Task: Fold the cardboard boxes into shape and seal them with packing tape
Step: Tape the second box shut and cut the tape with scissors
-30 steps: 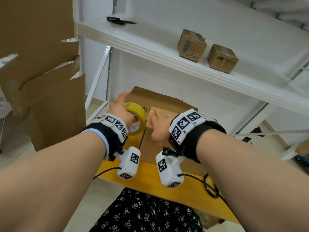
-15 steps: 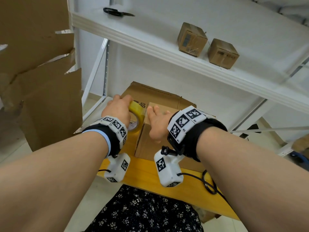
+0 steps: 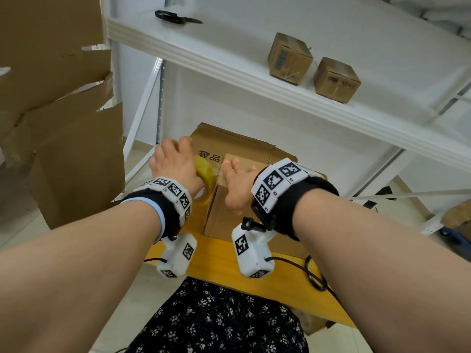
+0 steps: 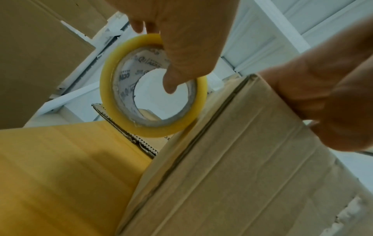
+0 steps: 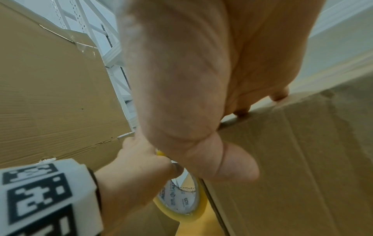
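A folded brown cardboard box [image 3: 224,217] stands on the yellow table [image 3: 219,258]. My left hand [image 3: 175,164] grips a yellow roll of packing tape [image 3: 207,178] and holds it upright against the box's upper left edge. In the left wrist view my thumb goes through the core of the tape roll [image 4: 108,89], which touches the box [image 4: 232,175]. My right hand [image 3: 238,184] lies flat on the box top with its fingers straight. In the right wrist view its fingertips [image 5: 280,95] rest on the box's [image 5: 298,175] top edge, and the thumb hangs over the near face.
A flattened carton [image 3: 237,143] lies behind the box. Large cardboard sheets [image 3: 63,149] stand to the left. A white shelf [image 3: 254,72] above carries black scissors [image 3: 173,17] and two small taped boxes [image 3: 289,58]. A black cable [image 3: 313,273] loops on the table's right.
My left hand has reached further forward over the tape roll, which stays against the box's left edge. The right hand stays on the box top. The view has shifted slightly.
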`<state>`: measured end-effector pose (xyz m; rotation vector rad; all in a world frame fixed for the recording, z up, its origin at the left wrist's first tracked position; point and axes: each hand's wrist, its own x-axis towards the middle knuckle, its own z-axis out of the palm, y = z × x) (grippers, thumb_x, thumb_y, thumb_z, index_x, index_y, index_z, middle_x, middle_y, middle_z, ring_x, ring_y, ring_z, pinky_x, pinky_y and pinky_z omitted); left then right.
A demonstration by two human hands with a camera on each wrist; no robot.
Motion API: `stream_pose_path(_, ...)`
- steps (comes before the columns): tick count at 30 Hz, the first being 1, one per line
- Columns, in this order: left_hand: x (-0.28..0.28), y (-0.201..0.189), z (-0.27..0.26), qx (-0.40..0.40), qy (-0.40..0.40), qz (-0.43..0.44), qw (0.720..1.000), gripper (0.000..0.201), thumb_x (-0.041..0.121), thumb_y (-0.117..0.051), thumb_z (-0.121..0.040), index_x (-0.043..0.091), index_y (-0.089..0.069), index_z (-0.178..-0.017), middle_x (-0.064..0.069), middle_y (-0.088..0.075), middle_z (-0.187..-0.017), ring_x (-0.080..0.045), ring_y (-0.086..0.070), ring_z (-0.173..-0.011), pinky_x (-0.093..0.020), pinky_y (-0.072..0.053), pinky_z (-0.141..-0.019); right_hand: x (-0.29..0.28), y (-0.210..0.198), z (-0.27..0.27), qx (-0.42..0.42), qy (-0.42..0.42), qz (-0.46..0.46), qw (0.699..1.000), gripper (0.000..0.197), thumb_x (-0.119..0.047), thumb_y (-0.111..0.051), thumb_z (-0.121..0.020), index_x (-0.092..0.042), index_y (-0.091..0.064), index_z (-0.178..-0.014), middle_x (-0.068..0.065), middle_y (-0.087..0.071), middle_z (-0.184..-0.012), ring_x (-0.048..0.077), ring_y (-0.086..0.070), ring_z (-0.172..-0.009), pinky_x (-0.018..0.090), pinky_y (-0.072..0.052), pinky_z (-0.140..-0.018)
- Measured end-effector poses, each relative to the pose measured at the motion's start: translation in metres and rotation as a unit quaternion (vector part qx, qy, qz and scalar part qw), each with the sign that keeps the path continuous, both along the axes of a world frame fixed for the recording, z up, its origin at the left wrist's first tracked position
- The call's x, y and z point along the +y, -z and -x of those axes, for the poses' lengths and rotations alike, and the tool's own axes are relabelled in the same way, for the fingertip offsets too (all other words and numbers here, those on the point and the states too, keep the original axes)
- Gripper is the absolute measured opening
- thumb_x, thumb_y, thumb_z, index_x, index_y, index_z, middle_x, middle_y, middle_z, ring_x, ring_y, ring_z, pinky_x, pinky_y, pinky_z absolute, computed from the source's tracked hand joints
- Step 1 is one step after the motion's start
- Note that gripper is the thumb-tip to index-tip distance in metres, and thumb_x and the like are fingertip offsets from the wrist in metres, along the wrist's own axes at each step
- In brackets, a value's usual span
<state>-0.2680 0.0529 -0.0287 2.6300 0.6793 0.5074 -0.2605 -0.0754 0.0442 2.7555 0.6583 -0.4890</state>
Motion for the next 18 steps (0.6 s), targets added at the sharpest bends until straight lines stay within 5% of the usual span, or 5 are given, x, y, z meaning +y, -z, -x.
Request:
stream_pose_path(5,0.019,-0.01,0.012,0.082,-0.075,0.137,0.984,0.037,0.029,-0.066,-0.074,0.004,-0.057,-0.1,-0.012,-0.063,-0.092,-0.029,-0.06,-0.078,-0.035,-0.05,-0.066,-0.003,0.003,0.001,-0.009,-0.003,-0.031,0.999,0.088,-0.013,-0.052,-0.093,-0.015,0.007,-0.158,0.009,0.006,-0.166,0.04,-0.005,-0.15,0.049,-0.016,-0.119)
stream_pose_path(9,0.023,-0.01,0.021,0.103,-0.06,0.213,0.97,0.035,0.038,-0.07,-0.084,0.007,-0.058,-0.096,-0.004,-0.05,-0.071,-0.028,-0.052,-0.079,-0.032,-0.042,-0.07,-0.005,0.004,-0.003,-0.029,-0.011,-0.038,0.999,0.082,-0.023,-0.046,-0.091,-0.017,0.001,-0.158,0.009,-0.003,-0.165,0.043,-0.014,-0.148,0.053,-0.019,-0.117)
stream_pose_path(13,0.011,-0.003,0.012,0.113,0.015,0.234,0.965,0.033,0.026,-0.053,-0.098,0.006,-0.062,-0.123,-0.014,-0.064,-0.115,-0.033,-0.062,-0.108,-0.037,-0.05,-0.095,-0.005,0.003,-0.001,-0.035,-0.012,-0.04,0.999,0.081,-0.026,-0.046,-0.086,-0.019,-0.007,-0.157,0.008,-0.011,-0.164,0.043,-0.023,-0.144,0.053,-0.025,-0.114)
stream_pose_path(15,0.003,0.0,0.007,0.029,0.038,0.452,0.89,0.033,0.014,-0.057,-0.095,-0.001,-0.06,-0.123,-0.021,-0.059,-0.13,-0.037,-0.055,-0.123,-0.042,-0.048,-0.099,-0.006,0.002,0.001,-0.036,-0.016,-0.031,0.999,0.083,-0.026,-0.047,-0.087,-0.019,-0.005,-0.157,0.008,-0.009,-0.164,0.042,-0.023,-0.144,0.052,-0.026,-0.114)
stream_pose_path(18,-0.002,0.013,-0.001,-0.067,0.042,0.644,0.761,0.056,0.029,-0.067,-0.09,-0.008,-0.053,-0.129,-0.028,-0.053,-0.135,-0.036,-0.057,-0.116,-0.03,-0.055,-0.065,-0.008,0.001,0.001,-0.023,-0.013,-0.015,1.0,0.087,-0.021,-0.05,-0.09,-0.018,0.003,-0.158,0.006,0.0,-0.166,0.041,-0.015,-0.148,0.051,-0.022,-0.116)
